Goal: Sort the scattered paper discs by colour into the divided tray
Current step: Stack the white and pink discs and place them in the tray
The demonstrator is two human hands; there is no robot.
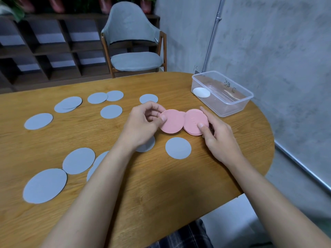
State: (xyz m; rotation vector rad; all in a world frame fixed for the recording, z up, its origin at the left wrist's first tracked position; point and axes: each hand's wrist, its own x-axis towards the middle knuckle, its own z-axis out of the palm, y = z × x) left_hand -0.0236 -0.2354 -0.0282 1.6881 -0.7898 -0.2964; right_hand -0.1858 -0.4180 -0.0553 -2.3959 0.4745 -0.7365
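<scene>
While grey discs [178, 148] lie scattered on the worktop [161, 185], left hand [143, 122] pinches one pink disc [172, 121]; right hand [217, 136] grips a pink stack [195, 121], apparently gathering that colour for the tray [232, 106].

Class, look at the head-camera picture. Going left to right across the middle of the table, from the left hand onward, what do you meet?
Left hand → pink disc it pinches → stack of pink discs → right hand holding that stack → clear plastic tray with a white disc inside.
</scene>
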